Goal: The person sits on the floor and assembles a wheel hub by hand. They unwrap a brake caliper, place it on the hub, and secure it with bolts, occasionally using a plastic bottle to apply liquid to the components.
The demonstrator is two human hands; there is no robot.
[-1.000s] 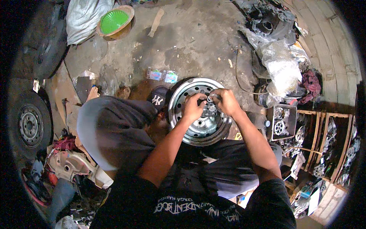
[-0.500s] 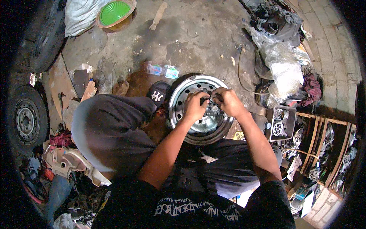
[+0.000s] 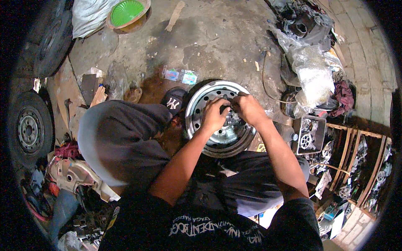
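Note:
A silver steel wheel rim [image 3: 199,130] lies flat on the floor between my legs, round dark holes around its face. Over its middle, my left hand [image 3: 214,115] is closed, thumb and fingers pinching a small dark part. My right hand [image 3: 250,109] is curled just beside it, fingertips bent down at the same spot. What the right fingers grip is hidden behind the knuckles. Beneath both hands, small dark metal parts [image 3: 231,121] sit at the wheel's centre, too shaded to tell their kind.
To the right stand a metal tray [image 3: 312,147] with metal parts and a wooden compartment rack [image 3: 335,169]. Bubble wrap [image 3: 312,79] lies behind them. A tyred wheel [image 3: 28,129] leans at the left. A green-lined basin [image 3: 127,14] and two small packets [image 3: 189,78] rest on the floor ahead.
My right hand has rolled over, its knuckles now turned up and its fingers more hidden. The left hand stays nearly where it was, still pinching.

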